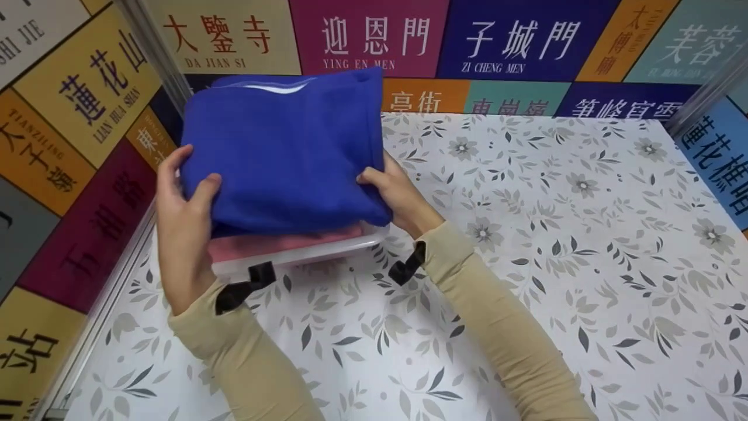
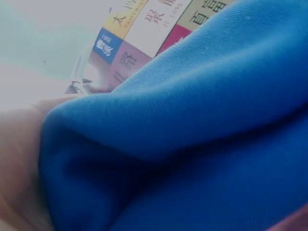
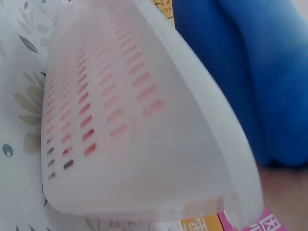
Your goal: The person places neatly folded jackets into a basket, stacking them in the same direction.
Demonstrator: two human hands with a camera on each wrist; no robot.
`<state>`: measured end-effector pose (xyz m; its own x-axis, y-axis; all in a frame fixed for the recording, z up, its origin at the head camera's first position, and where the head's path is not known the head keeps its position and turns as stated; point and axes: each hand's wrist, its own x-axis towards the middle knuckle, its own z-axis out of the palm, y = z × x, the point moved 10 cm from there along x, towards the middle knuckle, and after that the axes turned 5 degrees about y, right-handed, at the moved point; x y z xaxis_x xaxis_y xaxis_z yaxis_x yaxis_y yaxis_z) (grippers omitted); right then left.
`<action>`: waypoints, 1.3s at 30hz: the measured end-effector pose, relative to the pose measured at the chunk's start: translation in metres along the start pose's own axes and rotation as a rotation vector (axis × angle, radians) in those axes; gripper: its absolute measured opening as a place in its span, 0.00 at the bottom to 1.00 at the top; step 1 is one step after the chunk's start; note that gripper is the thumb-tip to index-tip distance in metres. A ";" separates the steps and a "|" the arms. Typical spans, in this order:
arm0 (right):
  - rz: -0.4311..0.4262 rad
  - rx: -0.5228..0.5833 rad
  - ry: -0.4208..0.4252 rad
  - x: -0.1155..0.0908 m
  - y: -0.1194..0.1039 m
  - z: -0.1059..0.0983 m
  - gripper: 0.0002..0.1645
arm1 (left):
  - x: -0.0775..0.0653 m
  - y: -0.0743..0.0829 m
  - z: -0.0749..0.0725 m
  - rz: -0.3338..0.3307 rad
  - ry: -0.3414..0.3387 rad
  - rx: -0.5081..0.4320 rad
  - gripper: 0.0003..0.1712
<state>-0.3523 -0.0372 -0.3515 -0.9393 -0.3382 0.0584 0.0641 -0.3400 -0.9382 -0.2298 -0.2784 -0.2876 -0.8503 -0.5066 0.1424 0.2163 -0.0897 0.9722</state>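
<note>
A folded blue cloth garment [image 1: 280, 158] with a white stripe near its far edge is held up between both hands. My left hand [image 1: 186, 216] grips its left side, thumb on top. On the opposite side my right hand [image 1: 403, 190] pinches the edge, its other fingers hidden behind the cloth. Just below the garment stands a white slotted plastic basket [image 3: 144, 159], with pink cloth [image 1: 280, 242] inside it. In the left wrist view the blue folds fill most of the picture.
A white tablecloth with grey flowers and leaves [image 1: 526, 245] covers the table. Panels with coloured blocks and Chinese lettering [image 1: 368, 35] rise along the back, left and right edges. The basket sits near the table's left back corner.
</note>
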 end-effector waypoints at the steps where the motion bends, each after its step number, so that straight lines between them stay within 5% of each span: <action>1: 0.004 -0.010 -0.008 0.001 0.002 0.004 0.36 | 0.000 0.002 -0.003 0.006 0.010 0.005 0.28; 10: 0.055 -0.044 -0.069 0.010 0.018 0.028 0.38 | 0.002 -0.005 -0.028 -0.059 0.090 0.207 0.27; 17: 0.075 -0.186 -0.075 0.013 0.030 0.031 0.40 | 0.006 -0.025 -0.040 -0.154 0.079 0.683 0.30; 20: 0.019 -0.302 -0.069 0.016 0.027 0.033 0.47 | 0.008 -0.027 -0.038 -0.138 0.045 0.787 0.30; 24: -0.061 -0.527 0.004 0.017 0.019 0.029 0.57 | 0.011 -0.023 -0.034 -0.074 0.001 0.845 0.28; 31: -0.193 -0.810 0.042 0.007 0.004 0.028 0.54 | 0.015 -0.026 -0.033 -0.043 -0.049 0.854 0.27; 39: -0.029 -1.108 -0.022 0.007 0.017 0.027 0.40 | 0.016 -0.029 -0.033 -0.020 -0.084 0.855 0.26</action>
<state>-0.3483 -0.0690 -0.3578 -0.9287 -0.3619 0.0814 -0.3054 0.6212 -0.7217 -0.2339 -0.3123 -0.3194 -0.8901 -0.4438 0.1039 -0.2066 0.5960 0.7760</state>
